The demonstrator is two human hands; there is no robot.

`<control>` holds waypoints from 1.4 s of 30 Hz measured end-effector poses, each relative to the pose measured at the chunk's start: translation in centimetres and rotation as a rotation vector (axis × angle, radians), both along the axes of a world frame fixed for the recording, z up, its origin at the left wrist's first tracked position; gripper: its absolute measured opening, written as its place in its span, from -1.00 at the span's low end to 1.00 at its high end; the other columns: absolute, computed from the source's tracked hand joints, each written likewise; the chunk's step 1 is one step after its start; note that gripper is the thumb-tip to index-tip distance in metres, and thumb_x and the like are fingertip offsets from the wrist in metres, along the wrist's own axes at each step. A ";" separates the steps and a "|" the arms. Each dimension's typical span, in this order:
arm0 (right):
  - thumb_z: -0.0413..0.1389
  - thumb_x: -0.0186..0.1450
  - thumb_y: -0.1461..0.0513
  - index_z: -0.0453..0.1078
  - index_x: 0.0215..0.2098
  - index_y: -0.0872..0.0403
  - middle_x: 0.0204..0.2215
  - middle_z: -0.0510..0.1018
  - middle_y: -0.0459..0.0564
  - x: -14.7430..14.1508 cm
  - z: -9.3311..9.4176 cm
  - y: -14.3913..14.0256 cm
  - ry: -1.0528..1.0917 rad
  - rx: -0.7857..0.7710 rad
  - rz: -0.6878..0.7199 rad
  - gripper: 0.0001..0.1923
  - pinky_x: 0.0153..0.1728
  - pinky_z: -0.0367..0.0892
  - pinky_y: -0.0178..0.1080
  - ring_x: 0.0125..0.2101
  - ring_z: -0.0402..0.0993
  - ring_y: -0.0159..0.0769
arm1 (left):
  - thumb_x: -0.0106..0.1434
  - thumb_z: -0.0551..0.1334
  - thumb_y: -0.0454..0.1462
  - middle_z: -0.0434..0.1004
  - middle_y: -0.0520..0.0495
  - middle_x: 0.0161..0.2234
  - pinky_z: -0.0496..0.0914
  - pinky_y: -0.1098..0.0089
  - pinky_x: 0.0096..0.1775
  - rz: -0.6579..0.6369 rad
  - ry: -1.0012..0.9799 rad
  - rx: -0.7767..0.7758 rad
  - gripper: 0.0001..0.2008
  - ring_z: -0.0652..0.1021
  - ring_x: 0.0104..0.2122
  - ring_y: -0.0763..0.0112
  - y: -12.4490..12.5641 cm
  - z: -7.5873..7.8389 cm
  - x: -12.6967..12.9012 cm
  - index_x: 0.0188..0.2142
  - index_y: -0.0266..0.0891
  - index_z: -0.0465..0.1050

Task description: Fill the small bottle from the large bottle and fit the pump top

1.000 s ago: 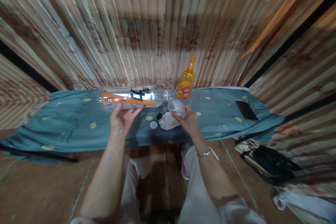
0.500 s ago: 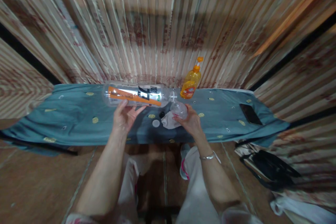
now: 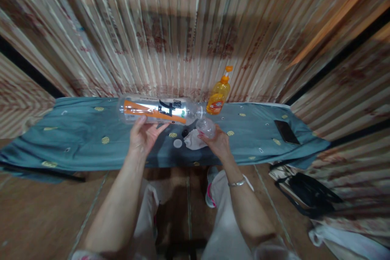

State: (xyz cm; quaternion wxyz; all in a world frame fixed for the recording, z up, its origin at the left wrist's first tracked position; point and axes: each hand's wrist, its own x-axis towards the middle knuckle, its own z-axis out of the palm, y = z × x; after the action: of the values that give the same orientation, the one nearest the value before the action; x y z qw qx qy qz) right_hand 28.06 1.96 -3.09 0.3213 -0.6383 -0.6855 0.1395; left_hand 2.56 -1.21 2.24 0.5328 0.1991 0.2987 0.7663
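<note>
My left hand [image 3: 142, 138] holds a large clear plastic bottle [image 3: 158, 110] with an orange and black label, lying on its side above the table, its open mouth pointing right. My right hand [image 3: 217, 143] grips a small clear bottle [image 3: 206, 126], tilted with its mouth up against the big bottle's mouth. Below them on the blue-grey cloth [image 3: 91, 142] lie a white cap [image 3: 177, 143], a small black cap [image 3: 184, 133] and a crumpled white tissue [image 3: 191, 140].
An orange pump bottle [image 3: 217, 98] stands at the back of the table by the striped curtain. A black phone [image 3: 285, 131] lies at the cloth's right end. A black bag [image 3: 313, 199] sits on the wooden floor at the right.
Both hands and the two bottles keep nearly the same pose, mouths together. The view has shifted slightly; the small bottle sits a little closer to the big bottle's mouth.
</note>
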 end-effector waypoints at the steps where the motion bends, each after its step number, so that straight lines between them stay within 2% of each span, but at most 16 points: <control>1: 0.39 0.14 -0.03 0.45 0.01 0.05 -0.21 0.73 0.10 0.0 -0.1 0.0 0.003 0.007 -0.001 -0.44 -0.21 0.48 -0.15 -0.16 0.69 0.03 | -0.16 0.53 -0.21 0.65 -0.09 -0.20 0.56 -0.15 -0.02 0.001 0.004 -0.003 -0.62 0.63 -0.07 0.02 0.0 0.0 0.0 -0.33 -0.15 0.48; 7: 0.37 0.16 -0.05 0.45 -0.02 0.04 -0.21 0.73 0.12 0.2 -0.3 0.1 -0.013 0.025 -0.006 -0.46 -0.23 0.48 -0.16 -0.16 0.70 0.03 | -0.11 0.50 -0.21 0.65 -0.10 -0.19 0.59 -0.12 -0.05 -0.017 0.029 0.013 -0.66 0.62 -0.07 0.02 0.0 -0.2 0.0 -0.32 -0.15 0.49; 15: 0.37 0.17 -0.05 0.44 0.04 0.07 -0.19 0.73 0.15 0.0 -0.3 0.0 -0.031 0.013 -0.009 -0.41 -0.22 0.48 -0.16 -0.14 0.69 0.04 | -0.21 0.57 -0.21 0.63 -0.08 -0.27 0.65 -0.02 -0.19 -0.011 0.030 0.029 -0.58 0.63 -0.18 0.07 -0.1 0.1 -0.1 -0.36 -0.19 0.49; 25: 0.38 0.16 -0.05 0.45 0.01 0.08 -0.18 0.73 0.17 -0.3 -0.5 0.1 -0.043 0.033 -0.020 -0.43 -0.21 0.50 -0.13 -0.15 0.70 0.06 | -0.15 0.52 -0.21 0.61 -0.04 -0.30 0.63 0.02 -0.15 0.024 0.030 -0.008 -0.63 0.63 -0.17 0.10 -0.2 0.1 -0.3 -0.37 -0.16 0.44; 31: 0.37 0.15 -0.05 0.46 0.00 0.04 -0.18 0.73 0.13 -0.6 -0.6 -0.1 -0.042 0.058 -0.018 -0.45 -0.19 0.50 -0.13 -0.14 0.69 0.03 | -0.13 0.52 -0.17 0.63 -0.02 -0.29 0.59 0.05 -0.07 0.001 0.008 0.024 -0.63 0.63 -0.19 0.16 -0.2 0.1 -0.2 -0.37 -0.15 0.44; 35: 0.38 0.15 -0.02 0.45 0.05 0.08 -0.13 0.72 0.18 -1.0 -0.8 -0.1 -0.048 0.056 -0.025 -0.40 -0.14 0.50 -0.13 -0.10 0.68 0.04 | -0.12 0.53 -0.14 0.64 0.00 -0.30 0.58 0.07 -0.06 0.003 -0.007 0.068 -0.64 0.64 -0.16 0.17 -0.1 0.1 -0.2 -0.37 -0.13 0.47; 38: 0.37 0.16 -0.03 0.44 0.07 0.11 -0.13 0.71 0.20 -1.2 -1.0 0.1 -0.055 0.065 -0.028 -0.38 -0.13 0.50 -0.13 -0.10 0.68 0.03 | -0.12 0.53 -0.10 0.65 -0.04 -0.29 0.58 0.02 -0.06 -0.015 -0.008 0.071 -0.63 0.64 -0.14 0.10 -0.1 0.1 -0.2 -0.37 -0.14 0.48; 42: 0.36 0.17 -0.05 0.45 0.03 0.09 -0.15 0.71 0.19 -1.4 -1.1 0.2 -0.060 0.072 -0.034 -0.42 -0.16 0.49 -0.14 -0.13 0.69 0.03 | -0.10 0.52 -0.06 0.66 -0.14 -0.19 0.55 -0.16 -0.04 -0.050 0.015 0.069 -0.59 0.63 -0.03 -0.10 -0.2 0.1 0.0 -0.32 -0.14 0.49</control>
State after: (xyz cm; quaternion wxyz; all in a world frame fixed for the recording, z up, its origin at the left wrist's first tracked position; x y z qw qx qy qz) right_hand 26.70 2.21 -4.17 0.3257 -0.6418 -0.6884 0.0903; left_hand 2.54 -1.40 2.35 0.5421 0.2307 0.2712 0.7612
